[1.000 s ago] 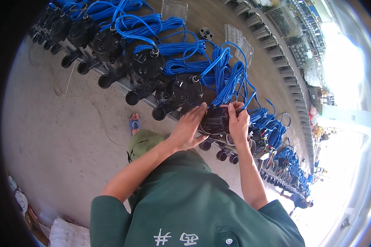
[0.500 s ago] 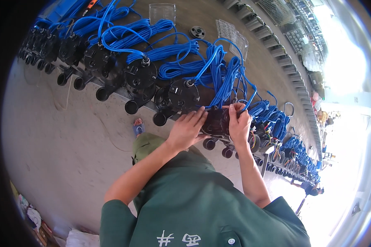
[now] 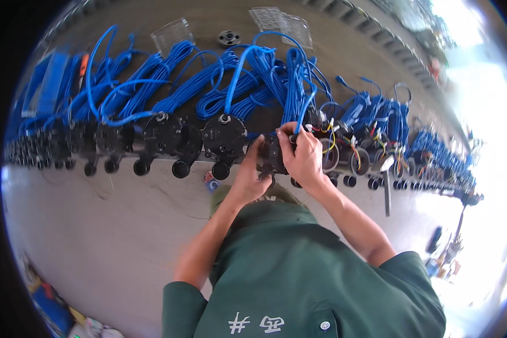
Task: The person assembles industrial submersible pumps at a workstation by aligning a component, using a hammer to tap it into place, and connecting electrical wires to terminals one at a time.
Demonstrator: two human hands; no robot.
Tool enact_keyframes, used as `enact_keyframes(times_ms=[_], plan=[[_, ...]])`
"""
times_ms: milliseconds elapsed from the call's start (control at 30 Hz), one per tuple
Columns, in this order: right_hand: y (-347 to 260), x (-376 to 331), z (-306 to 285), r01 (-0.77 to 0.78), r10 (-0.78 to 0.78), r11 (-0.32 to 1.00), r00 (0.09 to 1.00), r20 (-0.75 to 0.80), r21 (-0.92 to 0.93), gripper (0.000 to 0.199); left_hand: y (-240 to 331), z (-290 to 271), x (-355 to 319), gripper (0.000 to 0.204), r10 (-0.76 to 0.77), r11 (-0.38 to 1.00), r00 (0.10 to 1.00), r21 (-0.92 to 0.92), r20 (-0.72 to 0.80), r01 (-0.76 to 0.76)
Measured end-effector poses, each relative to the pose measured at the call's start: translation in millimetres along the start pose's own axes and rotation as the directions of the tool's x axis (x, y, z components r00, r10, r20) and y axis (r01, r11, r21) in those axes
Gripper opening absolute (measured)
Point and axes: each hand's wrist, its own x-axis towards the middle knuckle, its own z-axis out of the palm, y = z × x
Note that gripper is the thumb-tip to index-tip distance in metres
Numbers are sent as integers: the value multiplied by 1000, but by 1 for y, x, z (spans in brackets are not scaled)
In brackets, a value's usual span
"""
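Head view: at the left of the frame, a rectangular blue plastic bin (image 3: 52,84) is seen blurred near the dark fisheye rim. Beside it, a slim orange-tipped tool (image 3: 84,65) is shown, its lower end lost among bundled coils of glossy blue cable (image 3: 155,80). Below these, a row of black round-capped housings with short pipe outlets (image 3: 225,136) is crowded together; the leftmost cannot be told apart.

At the centre, the left side of a black cylindrical housing (image 3: 273,151) is clasped by the bare left hand (image 3: 250,179), thumb and fingers spread around it, their undersides hidden. Much of this housing is covered, as it is held between both hands. Its upper right edge is pinched by the thumb and fingers of the bare right hand (image 3: 305,156); whether the cable beside them is also gripped cannot be told.

Farther right, hollow dark cylinders with coloured wires (image 3: 359,161) are partly overlapped by one another. At the far right, the background is washed out by glare.
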Motion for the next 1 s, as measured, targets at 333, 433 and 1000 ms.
enact_keyframes(times_ms=[333,433,1000], plan=[[29,0,-18,-185,110,894,974,200,408,27,41,18,49,68,-70,915,995,-393,67,91],[46,-6,-72,-269,327,769,945,5,579,29,38,24,41,56,-204,900,979,-391,17,194],[234,-165,-242,-699,733,408,635,-245,-588,28,35,42,34,41,-16,976,956,-214,-294,-50]])
